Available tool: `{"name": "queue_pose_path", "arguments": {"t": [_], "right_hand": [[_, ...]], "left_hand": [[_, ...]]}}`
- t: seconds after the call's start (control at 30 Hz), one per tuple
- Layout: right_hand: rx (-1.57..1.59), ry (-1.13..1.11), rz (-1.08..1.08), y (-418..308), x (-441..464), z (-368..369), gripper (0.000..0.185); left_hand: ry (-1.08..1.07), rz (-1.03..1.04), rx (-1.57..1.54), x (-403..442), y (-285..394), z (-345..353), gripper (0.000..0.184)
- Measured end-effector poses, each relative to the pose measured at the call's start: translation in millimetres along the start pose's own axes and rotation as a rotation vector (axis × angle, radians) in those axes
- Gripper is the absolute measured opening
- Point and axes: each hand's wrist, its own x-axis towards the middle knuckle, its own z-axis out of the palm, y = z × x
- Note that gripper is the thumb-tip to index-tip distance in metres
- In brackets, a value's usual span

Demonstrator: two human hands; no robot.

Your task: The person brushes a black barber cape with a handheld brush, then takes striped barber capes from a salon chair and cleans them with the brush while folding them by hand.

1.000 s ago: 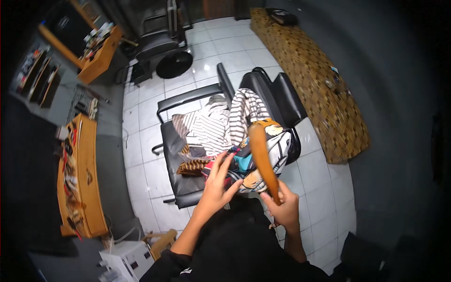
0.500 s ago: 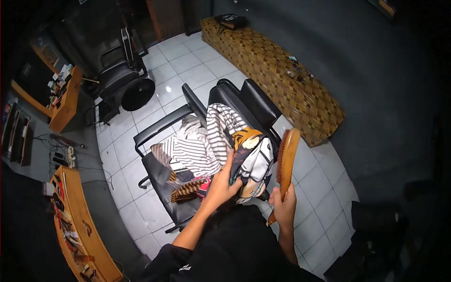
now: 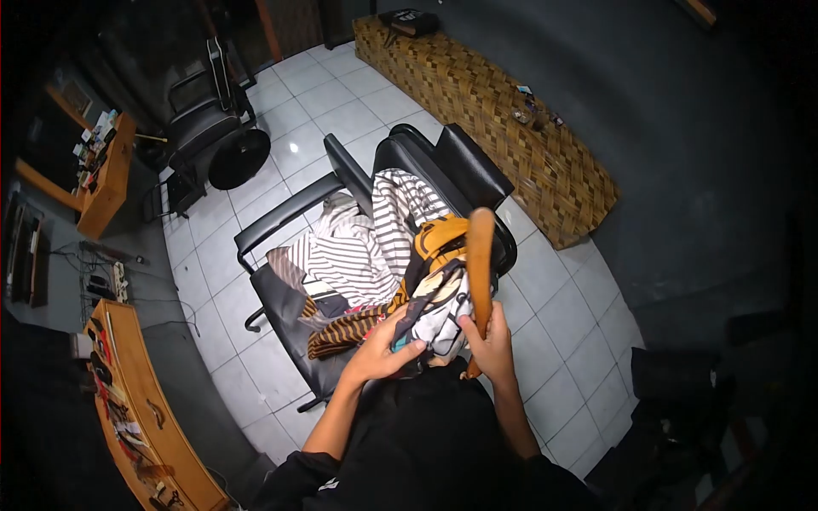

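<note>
My right hand (image 3: 494, 345) is closed round the handle of a wooden brush (image 3: 481, 255), held upright; its bristles are turned out of sight. The right thumb meets a bunched patterned cloth (image 3: 443, 311) in white, black and cream. My left hand (image 3: 375, 356) grips the lower left side of that cloth, thumb across the front. A mustard-yellow cloth (image 3: 436, 238) lies just behind it. Brown-and-white striped cloths (image 3: 349, 260) and a black-and-gold striped piece (image 3: 341, 336) are heaped on the seat of a black barber chair (image 3: 285, 302).
A second black chair (image 3: 200, 132) stands at the back left. A long bench with a woven pattern (image 3: 486, 111) runs along the right wall. On the left, a wooden cabinet (image 3: 158, 409) carries combs and tools. A wooden shelf (image 3: 106, 187) holds bottles.
The brush has moved left and down to the patterned cloth, turning so its bristles no longer show. My left hand has shifted slightly left and down, and the cloth has come with it.
</note>
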Motion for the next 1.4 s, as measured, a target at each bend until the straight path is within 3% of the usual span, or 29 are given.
{"name": "queue_pose_path", "arguments": {"t": [0.07,0.1,0.2,0.23,0.33,0.43,0.5,0.53,0.6,0.67,0.73,0.77,0.8,0.87,0.9,0.93,1.0,1.2,1.23,1.33,1.37,1.4], "right_hand": [[0.043,-0.058,-0.049,-4,-2,4,0.037],[0.066,-0.087,-0.075,-7,-4,7,0.036],[0.087,-0.146,-0.142,-6,-14,17,0.035],[0.099,-0.183,-0.124,-11,-16,19,0.035],[-0.001,-0.146,-0.062,-20,-22,22,0.041],[-0.078,-0.069,-0.002,-34,-21,19,0.054],[-0.208,-0.008,-0.212,-41,-18,16,0.062],[-0.273,0.024,-0.316,-42,-17,15,0.066],[-0.277,0.031,-0.280,-36,-15,16,0.065],[-0.274,0.072,-0.228,-23,-13,18,0.062],[-0.326,0.115,-0.179,-16,-10,16,0.052],[-0.344,0.136,-0.172,-3,-9,16,0.048],[-0.364,0.156,-0.163,1,-9,15,0.044],[-0.359,0.142,-0.178,4,-10,13,0.037],[-0.352,0.125,-0.181,1,-11,12,0.036],[-0.346,0.108,-0.182,-1,-12,10,0.035],[-0.289,0.087,-0.155,-3,-14,10,0.034],[-0.274,0.078,-0.169,0,-15,8,0.030],[-0.299,0.080,-0.169,0,-16,5,0.029],[-0.283,0.091,-0.101,4,-19,2,0.027],[-0.296,0.111,-0.111,5,-19,2,0.027],[-0.308,0.129,-0.122,7,-18,1,0.027]], "left_hand": [[-0.026,0.018,-0.060,0,-1,2,0.063],[0.053,-0.014,-0.228,2,0,10,0.070],[0.347,0.115,-0.076,7,0,27,0.073],[0.315,0.044,-0.217,10,6,28,0.075],[0.257,0.123,0.060,15,10,17,0.073],[0.174,0.036,0.167,11,-4,11,0.060],[0.142,0.115,0.256,16,-4,14,0.056],[0.035,0.141,0.135,18,-3,15,0.049],[-0.047,0.011,-0.431,16,1,29,0.046],[-0.071,-0.018,-0.489,17,0,34,0.051],[-0.038,0.061,-0.039,25,-2,30,0.057],[0.028,-0.020,-0.015,30,-1,28,0.040],[0.201,-0.108,0.009,33,1,30,0.036],[0.613,0.009,0.459,42,-7,30,0.055],[0.692,-0.020,0.541,47,-11,27,0.080],[0.695,0.028,0.481,52,-16,21,0.093],[0.604,0.058,0.374,61,-17,14,0.097],[0.391,0.008,-0.085,73,-20,19,0.057],[0.404,-0.021,-0.157,71,-20,20,0.038],[0.455,-0.081,-0.236,59,-51,10,0.035],[0.546,-0.028,-0.256,54,-54,8,0.033],[0.659,-0.137,-0.394,49,-45,7,0.034]]}}
